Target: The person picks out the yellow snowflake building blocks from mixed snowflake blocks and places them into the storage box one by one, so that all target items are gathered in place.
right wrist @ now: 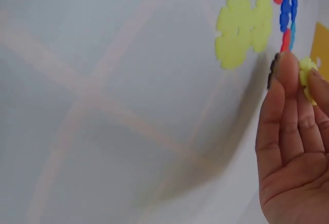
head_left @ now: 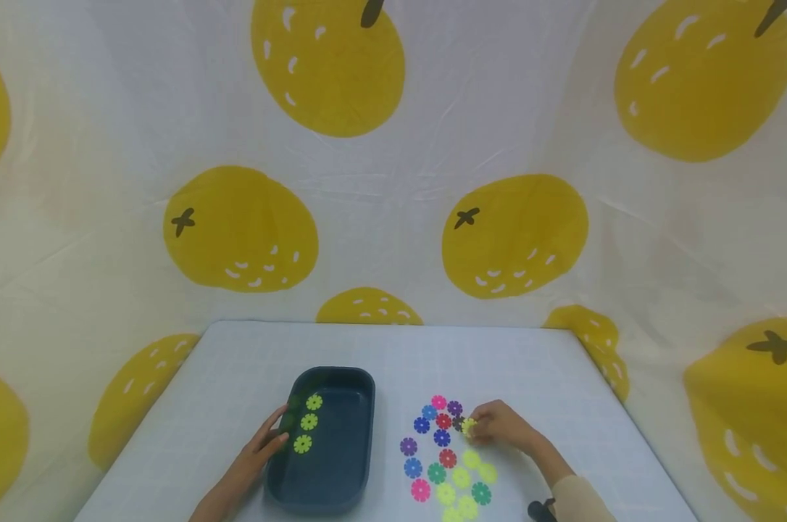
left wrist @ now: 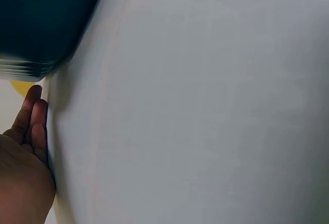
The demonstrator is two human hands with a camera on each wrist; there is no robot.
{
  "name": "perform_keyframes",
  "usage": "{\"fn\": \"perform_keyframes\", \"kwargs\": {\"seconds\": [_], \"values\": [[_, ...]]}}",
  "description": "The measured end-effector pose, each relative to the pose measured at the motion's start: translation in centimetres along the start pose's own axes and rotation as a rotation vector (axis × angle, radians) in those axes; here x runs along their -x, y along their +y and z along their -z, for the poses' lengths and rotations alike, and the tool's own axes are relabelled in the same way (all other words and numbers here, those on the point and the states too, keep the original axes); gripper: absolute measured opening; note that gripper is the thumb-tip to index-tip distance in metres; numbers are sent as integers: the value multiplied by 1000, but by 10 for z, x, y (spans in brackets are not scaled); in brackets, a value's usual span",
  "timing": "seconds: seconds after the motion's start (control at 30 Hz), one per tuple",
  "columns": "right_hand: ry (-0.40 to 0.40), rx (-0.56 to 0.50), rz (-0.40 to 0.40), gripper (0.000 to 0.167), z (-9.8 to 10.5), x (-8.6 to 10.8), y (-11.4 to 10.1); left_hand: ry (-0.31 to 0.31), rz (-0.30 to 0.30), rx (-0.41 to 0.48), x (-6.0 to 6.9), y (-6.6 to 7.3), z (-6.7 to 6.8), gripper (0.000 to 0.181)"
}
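A dark teal tray (head_left: 338,467) stands on the table, and three yellow-green snowflake discs (head_left: 309,422) lie in a column along its left side. My left hand (head_left: 255,455) is at the tray's left wall; the left wrist view shows its fingers (left wrist: 36,113) nearly straight beside the tray. On the right, my right hand (head_left: 503,425) pinches a yellow snowflake disc (right wrist: 305,77) between thumb and fingers, over the loose discs. A black disc (right wrist: 273,71) is close to those fingertips; whether they touch it I cannot tell.
Right of the tray, several loose discs lie spread out: pink (head_left: 420,490), blue (head_left: 412,467), red (head_left: 448,458), green (head_left: 481,493), purple (head_left: 409,446) and yellow (head_left: 461,478). A black object (head_left: 540,510) shows by the right sleeve (head_left: 583,500). Behind the white table (head_left: 269,344) hangs a fruit-patterned cloth (head_left: 380,217).
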State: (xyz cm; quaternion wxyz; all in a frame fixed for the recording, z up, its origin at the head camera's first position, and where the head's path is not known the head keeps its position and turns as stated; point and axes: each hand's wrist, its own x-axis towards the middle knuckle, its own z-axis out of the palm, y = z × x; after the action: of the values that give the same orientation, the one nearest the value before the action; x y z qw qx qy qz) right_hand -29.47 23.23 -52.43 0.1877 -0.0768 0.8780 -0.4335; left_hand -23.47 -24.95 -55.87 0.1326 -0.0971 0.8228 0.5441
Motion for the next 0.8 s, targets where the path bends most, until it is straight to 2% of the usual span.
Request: {"fn": "perform_keyframes", "kwargs": {"seconds": [0.4, 0.53, 0.67, 0.8], "values": [[64, -272, -157, 37, -8, -2, -18, -2, -6, -3, 1, 0, 1, 78], [54, -306, -152, 40, -10, -2, -26, -4, 3, -2, 0, 0, 0, 78], [25, -318, -112, 37, -13, -3, -35, -4, 15, -3, 0, 0, 0, 80], [-11, -328, -91, 39, -16, -5, -46, -3, 2, -2, 0, 0, 1, 79]]}}
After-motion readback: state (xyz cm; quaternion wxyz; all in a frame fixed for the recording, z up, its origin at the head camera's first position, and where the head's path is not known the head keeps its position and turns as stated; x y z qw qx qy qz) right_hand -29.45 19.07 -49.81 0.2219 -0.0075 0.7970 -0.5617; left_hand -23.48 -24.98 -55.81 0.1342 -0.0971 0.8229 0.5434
